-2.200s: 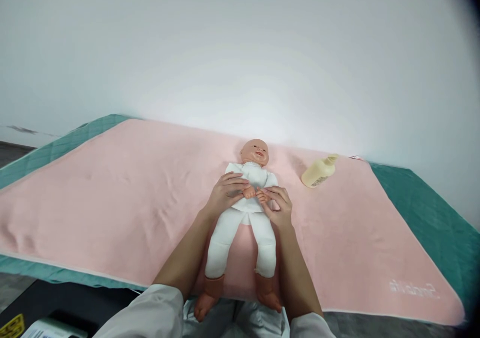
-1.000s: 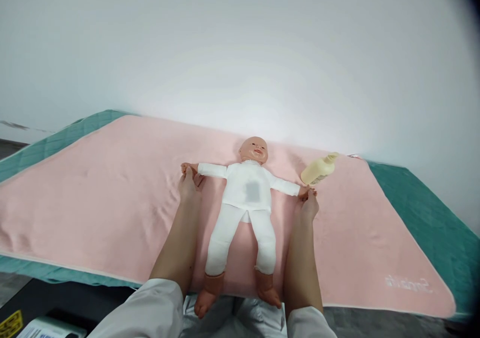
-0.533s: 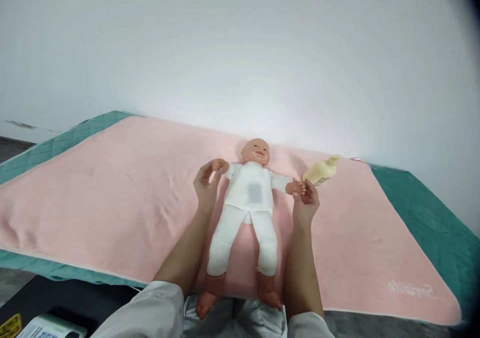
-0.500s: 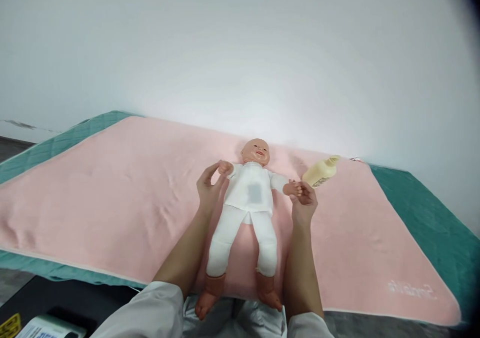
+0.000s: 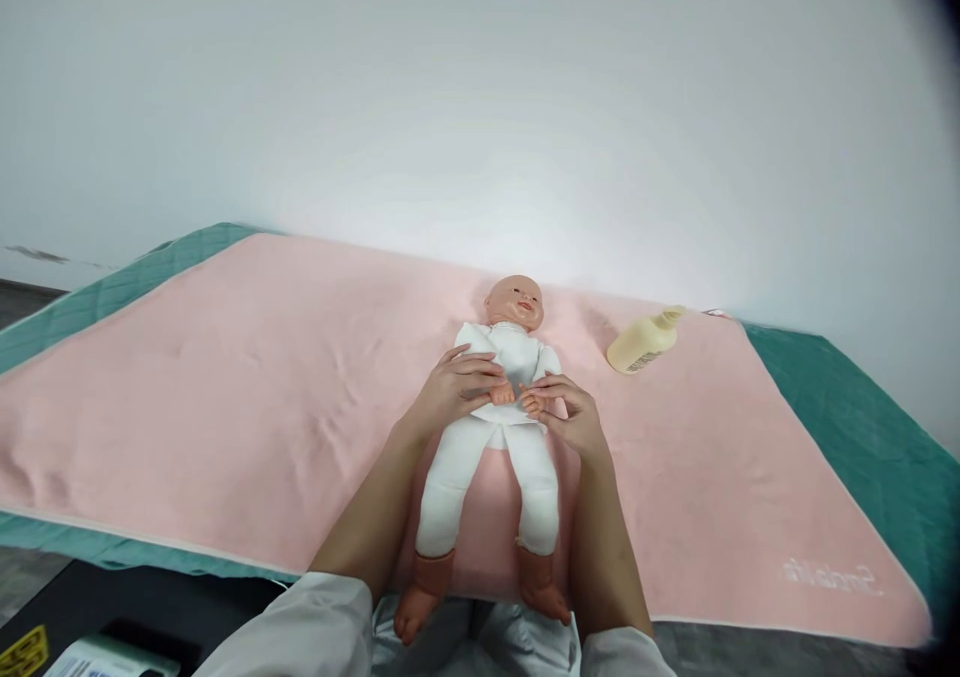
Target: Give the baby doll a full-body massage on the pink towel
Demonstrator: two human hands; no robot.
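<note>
A baby doll (image 5: 487, 462) with a white cloth body lies on its back on a pink blanket (image 5: 225, 387), head toward the wall, feet toward me. My left hand (image 5: 459, 385) is closed around the doll's forearm on the left side, its fingers over the sleeve near the wrist. With my right hand (image 5: 570, 407) I grip the doll's other forearm near the wrist. Both doll hands rest close together on its belly, and its arms are bent inward.
A pale yellow pump bottle (image 5: 641, 344) lies on its side, right of the doll. Beneath the blanket shows a green quilted cover (image 5: 862, 407). A white wall (image 5: 480, 107) stands behind. At bottom left are a black surface (image 5: 142, 607) and a pale device (image 5: 109, 657).
Both doll arms, spread out to the sides before, are now folded in over its belly. My hands have moved inward with them. The bottle stays in place.
</note>
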